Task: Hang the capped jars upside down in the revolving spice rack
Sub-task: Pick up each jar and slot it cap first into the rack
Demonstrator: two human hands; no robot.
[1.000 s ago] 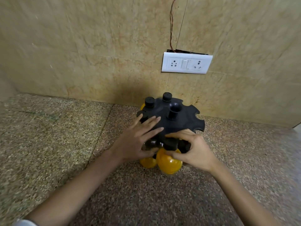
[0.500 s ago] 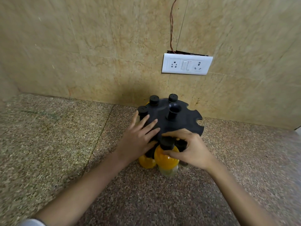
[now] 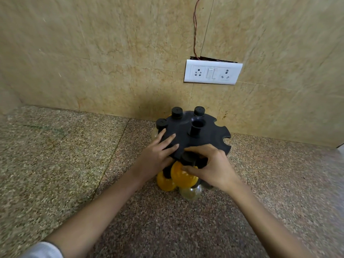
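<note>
A black round spice rack [image 3: 206, 135] with notched slots stands on the counter by the wall. Three black jar caps stick up through its far-left slots, one of them being this cap [image 3: 176, 112]. My right hand [image 3: 210, 167] is shut on the black cap of a jar with yellow contents [image 3: 181, 176], held upside down at the rack's near edge. My left hand [image 3: 158, 155] lies flat on the rack's near-left top, fingers spread. Another yellow-filled jar [image 3: 164, 182] hangs beside it on the left. A clear jar bottom [image 3: 190, 192] shows below.
The speckled granite counter [image 3: 74, 164] runs left and right of the rack. A tiled wall stands right behind it, with a white socket-and-switch plate [image 3: 213, 72] and a loose wire above. Open slots show on the rack's right rim [image 3: 226, 141].
The rack has turned, carrying the caps on its far side to the right. My right hand has pushed the yellow jar's cap closer in at the rack's near edge.
</note>
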